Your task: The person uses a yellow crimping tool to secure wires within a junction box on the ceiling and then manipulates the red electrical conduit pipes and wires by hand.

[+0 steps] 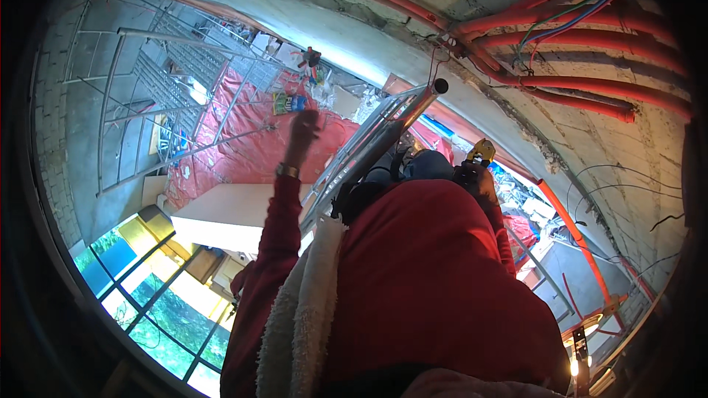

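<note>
My left hand (302, 135) is raised out to the left, with a watch or band at the wrist. Its fingers are curled in, and shadow hides whatever may be in them. My right hand (483, 186) is closed around a yellow-and-black hand tool (481, 152) beyond my red top; its exact kind is unclear. Between my hands, a thick metal pole (402, 129) slants up to an open round end, with thinner metal rails beside it. A white fleecy cloth (316, 287) hangs down my left side.
Red conduits (575, 37) and loose wires (564, 26) run along the rough ceiling. Metal scaffolding (110, 103) stands at left. Below lies a red sheet (243, 129) with a green-and-blue bag (288, 103) on it. A lit lamp (575, 365) is at lower right.
</note>
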Tool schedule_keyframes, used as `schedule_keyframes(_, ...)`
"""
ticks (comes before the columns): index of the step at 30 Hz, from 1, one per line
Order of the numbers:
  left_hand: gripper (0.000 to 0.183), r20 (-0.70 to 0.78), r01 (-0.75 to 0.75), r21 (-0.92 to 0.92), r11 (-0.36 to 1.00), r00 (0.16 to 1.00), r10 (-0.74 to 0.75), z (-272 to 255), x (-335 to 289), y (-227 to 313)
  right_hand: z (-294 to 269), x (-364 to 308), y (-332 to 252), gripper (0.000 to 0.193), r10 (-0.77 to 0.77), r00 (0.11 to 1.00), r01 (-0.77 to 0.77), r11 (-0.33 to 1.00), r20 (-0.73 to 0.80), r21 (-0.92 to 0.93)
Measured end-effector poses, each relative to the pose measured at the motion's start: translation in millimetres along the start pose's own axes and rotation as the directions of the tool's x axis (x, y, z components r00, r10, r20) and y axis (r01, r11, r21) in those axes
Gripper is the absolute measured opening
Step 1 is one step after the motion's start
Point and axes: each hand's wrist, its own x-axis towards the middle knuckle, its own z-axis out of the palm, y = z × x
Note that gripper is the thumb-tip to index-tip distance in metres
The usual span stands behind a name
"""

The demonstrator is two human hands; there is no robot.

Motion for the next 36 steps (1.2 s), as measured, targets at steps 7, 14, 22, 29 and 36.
schedule_keyframes(7, 0.065, 0.499, -0.294, 0.693, 0.658, 0.855, -0.143, 120.4, -35.3, -60.1, -2.0, 2.4, 31.7, 0.036, 0.129, 0.99, -0.108, 0.952, -0.055, 0.285)
schedule_keyframes(14, 0.067, 0.35, -0.259, 0.72, 0.643, 0.936, -0.015, 152.6, -48.2, -12.1, 10.1, -17.2, -10.6, 0.039, -0.11, 0.992, 0.096, 0.978, -0.066, -0.188)
schedule_keyframes(22, 0.053, 0.216, -0.139, 0.838, 0.528, 0.972, -0.086, 164.6, -42.5, -19.9, -12.9, -2.1, 52.6, 0.025, 0.082, 0.997, -0.082, 0.997, 0.014, -0.012)
schedule_keyframes(29, 0.038, 0.153, -0.14, 0.889, 0.435, 0.988, 0.005, 179.4, -53.0, -8.1, -33.2, -3.7, 79.4, 0.018, 0.106, 0.989, -0.105, 0.994, 0.099, -0.012)
schedule_keyframes(36, 0.032, 0.114, -0.129, 0.922, 0.364, 0.992, 0.062, 190.9, -56.9, -11.5, -41.0, -14.1, 51.2, 0.019, 0.445, 0.887, -0.416, 0.655, 0.122, 0.631)
